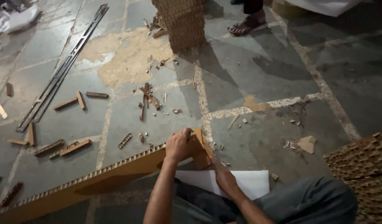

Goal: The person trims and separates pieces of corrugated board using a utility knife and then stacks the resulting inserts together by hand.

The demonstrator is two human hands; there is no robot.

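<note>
Cardboard of the honeycomb kind made up the long board (87, 178) that ran from the lower left up to the middle of the view, its cell edge facing up, resting on the stone floor (257, 79). At its near end the left hand (179, 145) lay on top with the fingers curled down over the board's end, pressing it in place. The right hand (224, 176) sat lower, just beside that end, closed around something with an orange tip (209, 156), seemingly a small cutter; how tightly the fingers wrapped it I could not tell. The step in hand looked like trimming the board's end, with a cut piece (199, 157) touching both hands. Any next stroke would have called for a firm hold from the left hand, kept clear of the tip's line. Offcuts (148, 99) lay scattered beyond, near a metal strip (62, 70), a honeycomb stack (182, 20) and another person's sandalled foot (245, 24).
</note>
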